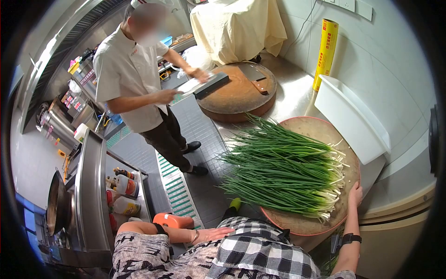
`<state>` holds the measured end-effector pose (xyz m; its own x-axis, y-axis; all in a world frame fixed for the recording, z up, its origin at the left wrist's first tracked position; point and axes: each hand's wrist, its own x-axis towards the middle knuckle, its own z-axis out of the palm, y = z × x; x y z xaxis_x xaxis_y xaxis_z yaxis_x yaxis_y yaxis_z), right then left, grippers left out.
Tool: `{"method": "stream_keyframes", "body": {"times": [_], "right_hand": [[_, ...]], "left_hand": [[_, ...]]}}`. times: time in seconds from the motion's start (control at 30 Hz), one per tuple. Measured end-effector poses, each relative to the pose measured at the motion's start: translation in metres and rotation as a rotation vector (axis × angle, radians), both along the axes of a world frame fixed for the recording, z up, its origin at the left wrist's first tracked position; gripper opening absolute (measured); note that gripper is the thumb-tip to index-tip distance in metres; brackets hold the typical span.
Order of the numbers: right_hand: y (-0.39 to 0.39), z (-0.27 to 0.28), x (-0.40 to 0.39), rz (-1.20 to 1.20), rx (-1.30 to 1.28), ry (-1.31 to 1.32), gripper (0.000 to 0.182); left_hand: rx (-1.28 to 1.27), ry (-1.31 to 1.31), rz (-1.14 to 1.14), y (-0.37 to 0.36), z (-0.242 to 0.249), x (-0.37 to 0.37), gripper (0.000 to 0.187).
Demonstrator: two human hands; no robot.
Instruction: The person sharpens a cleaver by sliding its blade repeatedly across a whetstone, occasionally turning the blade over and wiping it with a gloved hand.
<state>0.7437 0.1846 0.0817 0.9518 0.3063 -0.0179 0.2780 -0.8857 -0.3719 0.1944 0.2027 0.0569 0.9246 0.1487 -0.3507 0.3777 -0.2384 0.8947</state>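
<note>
A large bunch of scallions (283,172) lies across a round chopping board (297,228) with a red rim. Their white root ends point right and the green tops hang past the board's left side. At the board's right edge, my right hand (355,194) has its fingers around the rim, just beyond the roots. My left hand (217,234) lies flat against the black-and-white checked apron (253,242) at my waist, fingers stretched out and holding nothing.
Across the counter, a co-worker (134,79) holds a shiny blade over a dark block (211,85) on a thick round chopping block (232,104). A cleaver (253,73) lies there too. A white bin (353,118) and yellow roll (326,53) stand by the wall.
</note>
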Motion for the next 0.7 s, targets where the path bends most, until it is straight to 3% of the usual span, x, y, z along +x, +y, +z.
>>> {"method": "stream_keyframes", "body": {"times": [0.7], "right_hand": [[0.0, -0.003, 0.002, 0.021, 0.027, -0.029, 0.048]], "left_hand": [[-0.018, -0.081, 0.006, 0.001, 0.004, 0.002, 0.054]]}}
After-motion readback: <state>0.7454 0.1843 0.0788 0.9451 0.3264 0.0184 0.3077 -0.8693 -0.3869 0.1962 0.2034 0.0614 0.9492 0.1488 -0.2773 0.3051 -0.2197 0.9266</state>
